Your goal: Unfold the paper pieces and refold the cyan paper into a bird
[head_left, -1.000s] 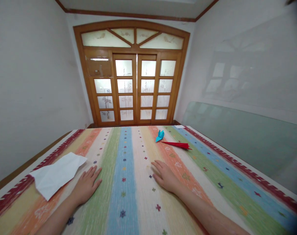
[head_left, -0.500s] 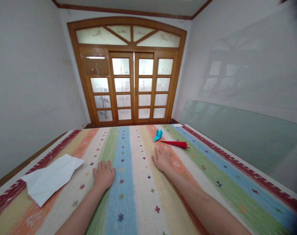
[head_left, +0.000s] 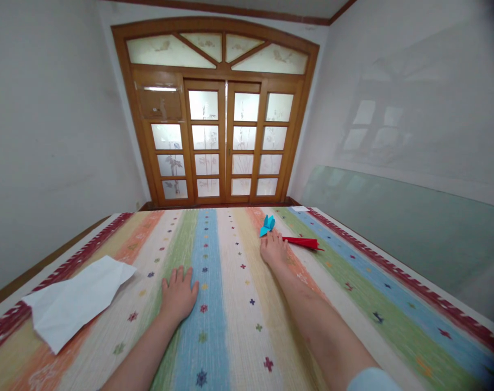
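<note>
The right hand [head_left: 274, 250] reaches palm down toward the far edge of the table [head_left: 236, 320], right of its middle, with the fingers stretched forward and only slightly apart; they are not seen closed on anything. Just beyond its fingertips stands a small bright-blue folded-paper figure with upright points [head_left: 268, 224], nearer the far edge than the near one; whether the fingertips touch it cannot be told. A long, slender red folded-paper piece [head_left: 302, 243] lies just right of the hand, pointing toward the right edge, its thin end hidden behind the fingers. The left hand [head_left: 179, 293] lies palm down near the middle of the striped cloth, fingers spread, holding nothing. A creased white sheet of paper [head_left: 79, 298] lies by the left edge, well apart from both hands. The likeliest trouble would be the right fingers knocking the blue figure over or crushing its points, since paper that light gives little resistance. A sideways sweep could catch the red piece's hidden end and swing it round, and pressure there might bend it.
</note>
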A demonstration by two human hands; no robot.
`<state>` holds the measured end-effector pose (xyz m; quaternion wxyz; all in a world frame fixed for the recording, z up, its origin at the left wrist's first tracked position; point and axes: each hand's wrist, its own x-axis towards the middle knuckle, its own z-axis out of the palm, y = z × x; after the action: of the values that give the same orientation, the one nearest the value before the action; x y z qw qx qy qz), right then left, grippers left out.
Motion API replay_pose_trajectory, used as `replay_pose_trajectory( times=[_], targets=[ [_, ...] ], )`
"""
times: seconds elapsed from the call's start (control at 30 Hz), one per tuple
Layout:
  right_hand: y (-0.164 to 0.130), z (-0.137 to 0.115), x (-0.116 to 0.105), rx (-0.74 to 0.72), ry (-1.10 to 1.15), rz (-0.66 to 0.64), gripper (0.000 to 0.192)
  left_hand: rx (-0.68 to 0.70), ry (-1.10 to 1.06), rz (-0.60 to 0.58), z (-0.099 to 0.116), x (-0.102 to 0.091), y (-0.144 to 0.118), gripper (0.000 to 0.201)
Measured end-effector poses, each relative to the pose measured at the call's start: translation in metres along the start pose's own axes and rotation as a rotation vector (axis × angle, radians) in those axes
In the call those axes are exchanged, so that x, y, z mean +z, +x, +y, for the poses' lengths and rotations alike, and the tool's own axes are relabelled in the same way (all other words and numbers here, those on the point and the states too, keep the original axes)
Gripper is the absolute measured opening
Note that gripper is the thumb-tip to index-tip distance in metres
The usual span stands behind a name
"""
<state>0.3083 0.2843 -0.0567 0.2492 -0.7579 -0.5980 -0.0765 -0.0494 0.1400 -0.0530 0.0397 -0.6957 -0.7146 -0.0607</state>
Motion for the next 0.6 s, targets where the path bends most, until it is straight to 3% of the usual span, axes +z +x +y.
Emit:
replay_pose_trajectory(
  times=[0.23,0.6],
  targets=[
    [0.025,0.004,0.013,0.011,0.007,0.054,0.045,0.008,-0.011,-0.003,0.0,0.001,-0.001,0.062],
    [0.049,0.006,0.012,0.06,0.018,0.098,0.049,0.009,-0.022,0.002,0.001,-0.002,-0.003,0.061]
  ],
)
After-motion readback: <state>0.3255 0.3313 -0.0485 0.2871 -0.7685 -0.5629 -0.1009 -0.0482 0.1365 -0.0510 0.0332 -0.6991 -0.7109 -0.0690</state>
